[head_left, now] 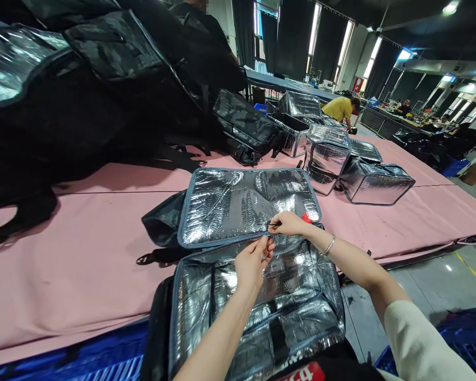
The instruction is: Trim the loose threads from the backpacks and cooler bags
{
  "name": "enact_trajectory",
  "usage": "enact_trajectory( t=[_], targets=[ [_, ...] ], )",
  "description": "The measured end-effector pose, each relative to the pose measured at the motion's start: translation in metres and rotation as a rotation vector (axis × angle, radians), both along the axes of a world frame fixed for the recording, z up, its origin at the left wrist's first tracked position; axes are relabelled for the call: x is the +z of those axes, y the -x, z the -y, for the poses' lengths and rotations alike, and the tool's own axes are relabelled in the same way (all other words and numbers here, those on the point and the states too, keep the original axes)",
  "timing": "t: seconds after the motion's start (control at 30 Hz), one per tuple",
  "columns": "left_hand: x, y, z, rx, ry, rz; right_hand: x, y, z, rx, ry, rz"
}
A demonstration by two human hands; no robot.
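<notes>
An insulated bag (257, 286) with a shiny silver lining stands in front of me, its lid (230, 206) folded back on the table. My right hand (287, 223) is closed round a small dark thin tool at the lid's near edge; its exact kind cannot be made out. Just below, my left hand (256, 256) pinches with thumb and fingertips close to the seam between lid and bag. Whatever lies between those fingertips is too small to name. A bit of red (307, 218) shows behind my right wrist. Black straps (277, 336) cross the lining inside.
The table (103, 254) has a pink cover. Large black bags (103, 106) are piled at the left, and silver-lined bags (327, 153) stand at the back right. Blue crates (115, 349) sit below the table edge. A person in yellow (339, 109) bends over farther back.
</notes>
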State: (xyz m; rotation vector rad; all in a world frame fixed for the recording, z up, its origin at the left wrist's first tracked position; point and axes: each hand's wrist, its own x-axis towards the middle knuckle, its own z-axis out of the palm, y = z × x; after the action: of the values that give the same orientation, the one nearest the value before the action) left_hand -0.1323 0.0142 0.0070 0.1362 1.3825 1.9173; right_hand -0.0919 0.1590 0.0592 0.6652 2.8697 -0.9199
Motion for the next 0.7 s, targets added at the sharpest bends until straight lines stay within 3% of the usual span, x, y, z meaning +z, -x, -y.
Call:
enact_trajectory(
  t=[0.2,0.4,0.53,0.63,0.7],
  targets=[
    [0.002,-0.006,-0.007,0.05,0.003,0.011,-0.003,-0.003,0.003,-0.042,0.016,-0.058],
    [0.025,0.0,0.03,-0.12,0.016,-0.149,-0.003,-0.017,0.01,-0.097,0.065,-0.253],
    [0.037,0.039,0.069,0.023,0.095,-0.505,0.002,-0.042,-0.014,-0.248,0.155,-0.447],
    [0.035,0.087,0.088,0.239,0.215,-0.726,0.004,-0.069,-0.05,-0.471,0.211,-0.575],
    [0.029,0.118,0.091,0.282,0.346,-0.837,0.002,-0.087,-0.071,-0.614,0.266,-0.618]
  ],
)
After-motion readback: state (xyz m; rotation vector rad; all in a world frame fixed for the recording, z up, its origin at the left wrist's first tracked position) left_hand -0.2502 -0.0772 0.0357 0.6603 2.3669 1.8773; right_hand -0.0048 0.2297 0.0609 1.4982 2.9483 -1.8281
